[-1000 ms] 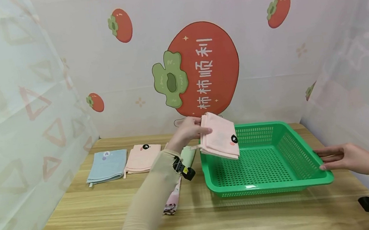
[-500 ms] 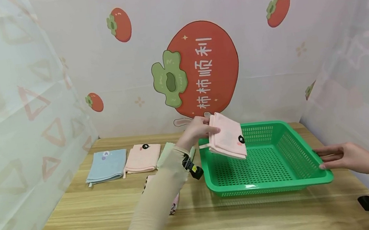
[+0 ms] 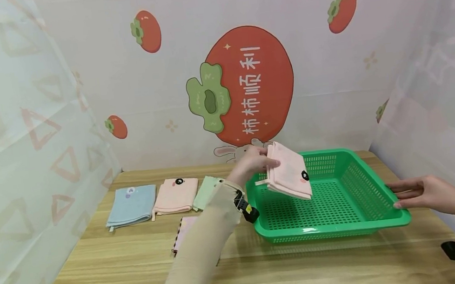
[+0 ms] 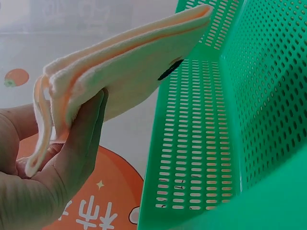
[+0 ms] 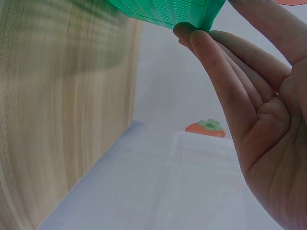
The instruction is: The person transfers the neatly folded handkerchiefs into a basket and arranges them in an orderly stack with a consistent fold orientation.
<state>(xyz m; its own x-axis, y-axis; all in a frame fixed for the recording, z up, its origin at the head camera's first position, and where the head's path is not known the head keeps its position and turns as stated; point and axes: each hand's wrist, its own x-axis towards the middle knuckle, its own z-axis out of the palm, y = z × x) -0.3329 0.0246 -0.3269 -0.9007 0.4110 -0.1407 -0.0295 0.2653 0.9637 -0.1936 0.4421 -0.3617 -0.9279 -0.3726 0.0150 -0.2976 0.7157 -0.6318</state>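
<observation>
In the head view, my left hand [image 3: 253, 163] pinches a folded pink towel [image 3: 289, 172] by its left edge. The towel hangs tilted above the left part of a green plastic basket [image 3: 334, 229]. In the left wrist view, the folded layers of the towel [image 4: 129, 67] and a small hanging loop [image 4: 41, 129] show, thumb and fingers on either side. On the basket's right side, my right hand [image 3: 431, 196] grips the rim between thumb and fingers. In the right wrist view, the fingertips touch the basket [image 5: 165, 14] from outside; the thumb's tip is out of frame.
On the wooden table [image 3: 112, 277], left of the basket, lie a folded blue towel [image 3: 131, 205], another pink towel [image 3: 176, 196], a green towel [image 3: 204, 192] and a patterned pink towel [image 3: 184, 230], partly hidden by the left sleeve. Printed cloth walls [image 3: 318, 122] enclose the table.
My left hand has carried the pink towel to the right, further over the basket, and slightly lower. More of the green and patterned towels shows. The right hand has stayed on the rim.
</observation>
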